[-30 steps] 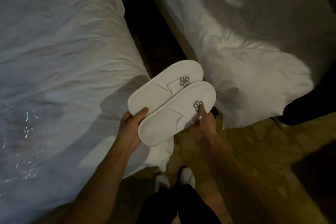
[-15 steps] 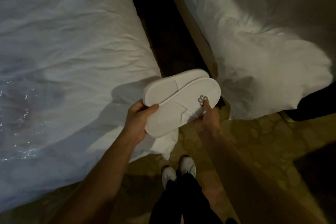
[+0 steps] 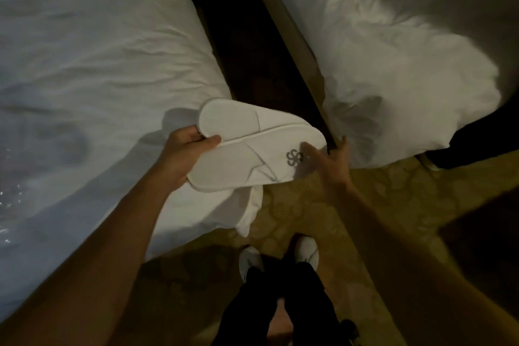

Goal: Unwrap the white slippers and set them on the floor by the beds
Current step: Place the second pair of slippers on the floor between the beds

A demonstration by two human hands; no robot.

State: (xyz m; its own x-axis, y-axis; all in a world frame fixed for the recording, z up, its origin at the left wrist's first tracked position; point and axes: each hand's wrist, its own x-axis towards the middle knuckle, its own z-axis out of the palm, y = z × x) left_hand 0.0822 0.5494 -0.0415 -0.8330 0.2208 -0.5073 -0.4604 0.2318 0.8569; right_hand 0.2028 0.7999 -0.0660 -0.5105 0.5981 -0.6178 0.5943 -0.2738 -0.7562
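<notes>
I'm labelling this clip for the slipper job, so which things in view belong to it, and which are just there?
Part of the job:
- slippers, a white pair, stacked
- left hand, gripping their heel end
- right hand, fingers spread at the toe end
- floor, patterned carpet
- left bed and right bed

Just there:
- plastic wrap on the left bed
- the person's shoes

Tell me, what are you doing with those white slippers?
A person stands between two beds, holding a pair of white slippers stacked together above the floor. The left hand grips them at one end, thumb on top. The right hand is at the other end, near the grey logo, its fingers spread and blurred. No wrapper shows on the slippers, and they are not yet on the patterned carpet.
</notes>
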